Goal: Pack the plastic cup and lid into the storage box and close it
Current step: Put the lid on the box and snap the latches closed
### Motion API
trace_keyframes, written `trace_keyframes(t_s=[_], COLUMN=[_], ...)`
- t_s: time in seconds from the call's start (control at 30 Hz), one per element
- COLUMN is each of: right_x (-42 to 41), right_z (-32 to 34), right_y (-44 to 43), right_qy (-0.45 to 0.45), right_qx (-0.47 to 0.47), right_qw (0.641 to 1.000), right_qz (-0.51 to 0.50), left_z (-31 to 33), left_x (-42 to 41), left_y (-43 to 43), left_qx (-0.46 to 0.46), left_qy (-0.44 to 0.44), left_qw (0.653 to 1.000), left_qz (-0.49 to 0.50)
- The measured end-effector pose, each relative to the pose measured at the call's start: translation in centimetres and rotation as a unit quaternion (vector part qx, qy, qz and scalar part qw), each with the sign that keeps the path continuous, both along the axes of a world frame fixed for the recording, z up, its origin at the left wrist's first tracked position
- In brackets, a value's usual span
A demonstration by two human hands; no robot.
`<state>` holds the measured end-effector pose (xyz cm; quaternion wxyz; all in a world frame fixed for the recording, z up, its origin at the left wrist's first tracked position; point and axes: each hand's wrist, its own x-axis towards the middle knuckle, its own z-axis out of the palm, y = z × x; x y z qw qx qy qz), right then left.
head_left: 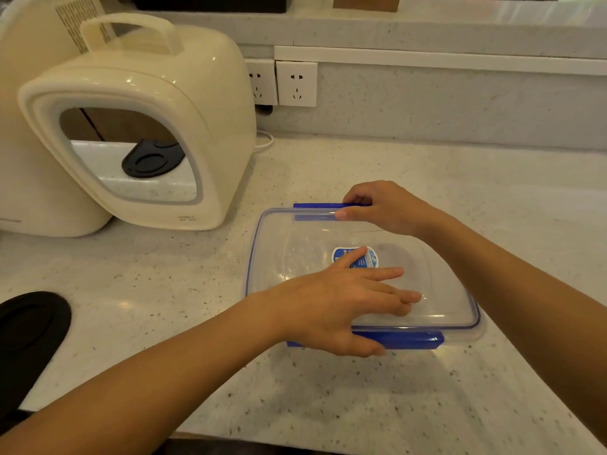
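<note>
A clear plastic storage box point(272, 244) with a blue-rimmed transparent lid lies on the speckled counter. Its lid is on top. A blue and white label point(369, 257) shows through the lid at the middle; the cup inside is too faint to make out. My left hand point(341, 307) lies flat on the lid's near half, with the thumb curled over the near blue clip point(414, 339). My right hand point(384, 208) is at the far edge, fingers and thumb pinched on the far blue clip point(315, 205).
A cream-coloured appliance point(138, 126) with a handle and a window stands at the left, close to the box. A black oval object point(29, 333) lies at the near left edge. Wall sockets point(295, 83) sit on the backsplash behind. The counter's front edge runs along the bottom.
</note>
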<state>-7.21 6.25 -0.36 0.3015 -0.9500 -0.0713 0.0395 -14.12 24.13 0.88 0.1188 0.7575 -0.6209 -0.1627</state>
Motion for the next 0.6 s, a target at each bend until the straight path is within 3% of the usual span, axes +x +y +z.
trace_keyframes(t_s=[0.6], right_x=[-0.58], right_z=[0.07], right_y=[0.44], right_qy=[-0.012], right_qx=[0.012], right_qw=[0.999], right_qz=[-0.027], left_z=[-0.57], left_x=[-0.04], left_y=[-0.18], left_qx=[-0.012], left_qy=[0.016], left_qw=[1.0], left_qz=[0.008])
